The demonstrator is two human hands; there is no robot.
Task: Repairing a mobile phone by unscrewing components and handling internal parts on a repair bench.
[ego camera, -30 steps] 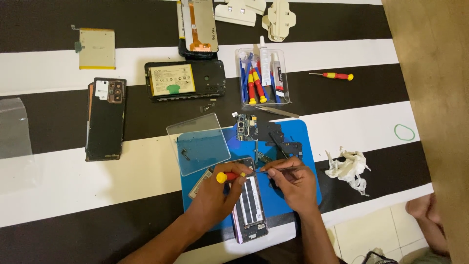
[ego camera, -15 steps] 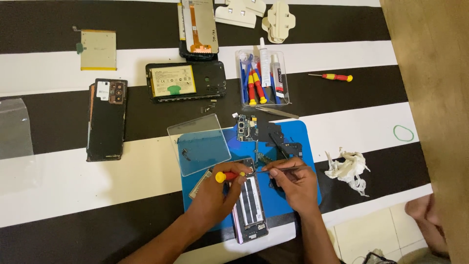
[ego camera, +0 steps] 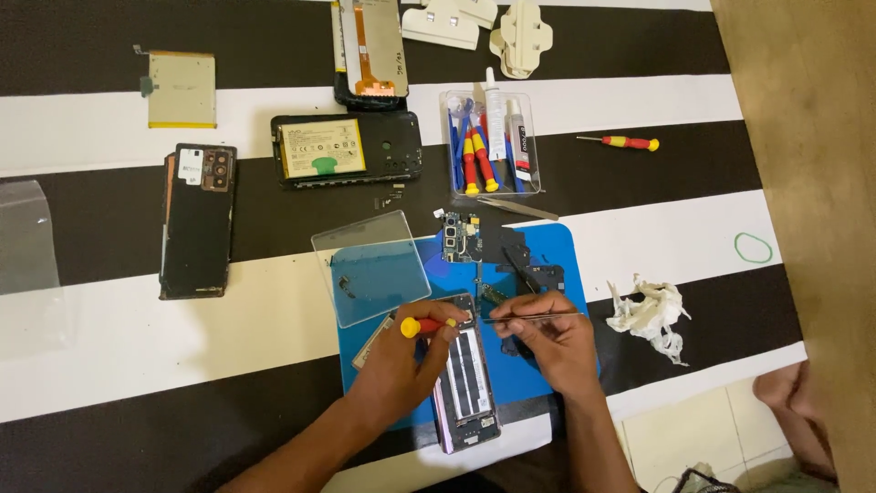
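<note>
While both hands work over opened phone body with black internals [ego camera: 465, 379] at lower centre of frame, on blue rectangular work mat [ego camera: 566, 251], left hand [ego camera: 406, 361] fingers closed round small red-and-yellow screwdriver [ego camera: 427, 324], tip at phone's top edge. Right hand [ego camera: 552, 333] pinches thin metal tweezers [ego camera: 529, 317] shut, likely steadying small part. Clear plastic square lid [ego camera: 374, 265] just upper left, crowds left hand. Clear tool tray [ego camera: 490, 146] above; crumpled white tissue [ego camera: 650, 310] right; black phone back cover [ego camera: 196, 219] far left.

Even, fairly bright overhead light, soft short shadows, faint glare on clear plastic sheet [ego camera: 372, 267], sharp focus throughout
</note>
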